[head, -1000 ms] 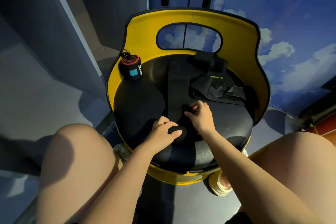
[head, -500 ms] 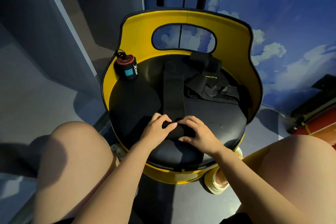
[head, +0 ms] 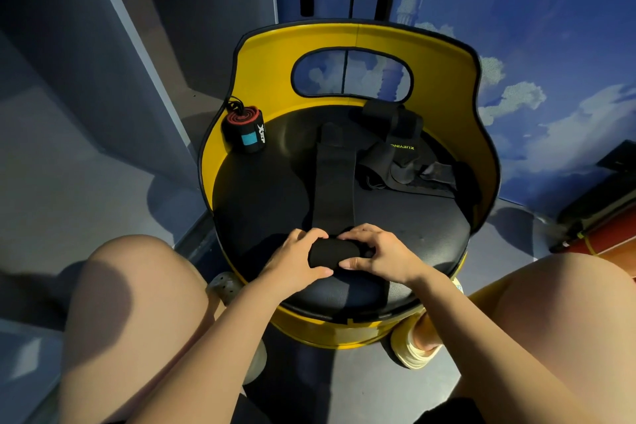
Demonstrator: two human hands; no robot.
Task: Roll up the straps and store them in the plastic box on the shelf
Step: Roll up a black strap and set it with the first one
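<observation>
A long black strap (head: pixel 335 179) lies flat along the middle of the black seat of a yellow chair (head: pixel 361 41). Its near end is wound into a thick roll (head: pixel 332 251). My left hand (head: pixel 296 260) grips the roll's left end, thumb below and fingers over the top. My right hand (head: pixel 377 253) grips its right end the same way. A finished roll with red edge and blue label (head: pixel 244 129) stands at the seat's back left. Unrolled black straps (head: pixel 402 158) lie in a heap at the back right. No plastic box or shelf is in view.
My bare knees flank the chair at lower left and lower right. A grey wall corner rises at left, and a blue cloud-painted wall (head: pixel 550 45) stands behind the chair. Dark and red gear (head: pixel 605 217) lies on the floor at far right.
Both hands have come together on the strap's near end and the roll has grown thicker. The flat length of strap on the seat is shorter.
</observation>
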